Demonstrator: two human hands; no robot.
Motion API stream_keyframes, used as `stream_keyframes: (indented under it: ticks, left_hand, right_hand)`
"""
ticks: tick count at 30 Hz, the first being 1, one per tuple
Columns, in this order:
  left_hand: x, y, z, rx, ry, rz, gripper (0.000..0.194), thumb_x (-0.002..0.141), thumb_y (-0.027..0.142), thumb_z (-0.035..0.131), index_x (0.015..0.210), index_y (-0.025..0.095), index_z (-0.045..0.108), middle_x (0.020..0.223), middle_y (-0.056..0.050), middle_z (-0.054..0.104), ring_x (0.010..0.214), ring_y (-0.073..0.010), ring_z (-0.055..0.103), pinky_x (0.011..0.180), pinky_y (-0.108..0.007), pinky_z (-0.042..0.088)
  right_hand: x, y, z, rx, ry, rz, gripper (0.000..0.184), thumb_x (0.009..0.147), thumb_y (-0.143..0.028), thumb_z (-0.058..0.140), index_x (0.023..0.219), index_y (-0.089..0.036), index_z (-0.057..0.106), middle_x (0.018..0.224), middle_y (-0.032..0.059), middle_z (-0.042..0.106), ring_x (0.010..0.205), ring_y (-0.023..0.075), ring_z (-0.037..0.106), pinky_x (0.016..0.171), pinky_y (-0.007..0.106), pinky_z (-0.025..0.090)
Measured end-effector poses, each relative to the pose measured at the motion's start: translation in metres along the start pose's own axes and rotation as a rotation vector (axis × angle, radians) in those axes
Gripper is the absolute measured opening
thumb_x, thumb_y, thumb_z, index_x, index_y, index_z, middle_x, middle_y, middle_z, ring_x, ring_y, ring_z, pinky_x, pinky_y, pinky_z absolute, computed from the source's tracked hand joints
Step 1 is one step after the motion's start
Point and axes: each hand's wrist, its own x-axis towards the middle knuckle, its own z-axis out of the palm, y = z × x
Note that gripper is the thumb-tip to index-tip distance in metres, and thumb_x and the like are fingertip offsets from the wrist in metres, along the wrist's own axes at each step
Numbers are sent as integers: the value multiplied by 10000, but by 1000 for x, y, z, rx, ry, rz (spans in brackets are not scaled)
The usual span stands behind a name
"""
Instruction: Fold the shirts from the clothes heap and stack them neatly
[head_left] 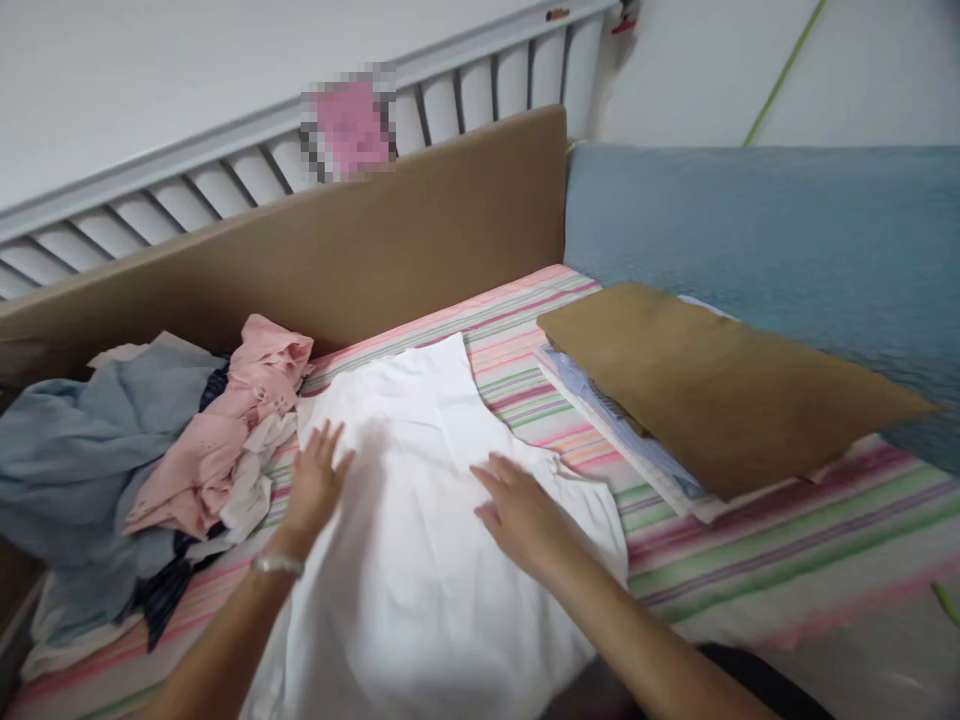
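A white garment [420, 560] lies spread flat on the striped bedsheet [750, 540]. My left hand [315, 480] rests open on the garment's left edge, fingers stretched out, with a bracelet at the wrist. My right hand [521, 510] lies flat and open on the garment's right part, fingers pointing left. Neither hand holds anything.
A heap of clothes, with a pink piece [225, 430] and a grey-blue piece [82, 440], lies at the left. A brown pillow [712, 380] sits on folded papers or cloth at the right. Behind stand a brown headboard [337, 250] and a blue cushion [765, 230].
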Motion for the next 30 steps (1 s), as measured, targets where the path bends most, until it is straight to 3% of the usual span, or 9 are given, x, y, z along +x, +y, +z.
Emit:
stream_keyframes:
  ticks: [3,5,8,11,13,15,20,24,30]
  left_hand:
    - [-99,45,-14,-26,-255,311,469,896,365,370,1364,352,344,1458,17,330,1370,-230,197,1103,-513,21]
    - [-165,49,-15,-38,-369,243,462,903,383,345,1364,396,319,1465,40,305,1367,-221,211,1102,-520,52]
    - [-239,12,-9,-33,-266,-111,471,903,344,273,1365,320,361,1461,-1,317,1366,-228,217,1070,-517,214]
    - [-272,-31,-5,-88,-170,-177,496,879,369,310,1360,272,390,1455,-22,327,1370,-234,201,1062,-495,263]
    - [-272,-38,-10,-136,-151,-140,496,877,395,329,1360,297,382,1461,-3,309,1372,-231,193,1064,-500,264]
    - [-259,-21,-20,-167,-114,-69,492,883,405,338,1365,312,367,1469,9,292,1377,-222,175,1071,-491,257]
    - [-195,79,-40,-170,-68,181,471,911,383,325,1375,304,343,1481,0,272,1383,-223,147,1083,-493,228]
    - [-159,139,-21,-100,-155,211,467,911,360,348,1375,312,336,1485,-19,260,1375,-266,165,1061,-543,233]
    - [-140,138,4,-104,-360,150,528,844,347,464,1361,309,365,1481,-38,261,1366,-288,189,1060,-550,224]
  right_hand:
    - [1,-1,-13,29,128,11,489,833,-214,478,1315,-142,451,1420,159,362,1298,269,340,1042,438,302]
    - [-1,-1,-23,46,200,-18,446,847,-217,459,1284,-134,484,1392,152,406,1266,252,388,1031,405,326]
    - [-5,9,-39,22,355,-61,399,850,-224,449,1228,-133,537,1353,133,459,1249,228,409,1043,365,311]
    - [-9,28,-58,4,464,109,414,841,-262,461,1226,-129,536,1294,134,517,1215,239,445,1019,360,329]
    - [-13,41,-69,44,384,308,462,839,-347,467,1238,-121,521,1243,147,558,1155,259,499,965,365,373]
    - [-19,52,-76,83,256,452,501,832,-448,453,1211,-132,544,1215,155,578,1102,271,538,913,369,401]
    - [-35,64,-75,214,142,554,521,764,-598,485,903,-134,677,1031,191,658,1009,290,585,820,375,431]
    - [-41,66,-68,529,30,604,357,733,-441,581,935,-156,657,950,129,692,840,226,642,659,300,475]
    - [-33,64,-65,615,80,437,297,694,-182,546,969,-139,648,970,76,698,862,193,632,683,237,448]
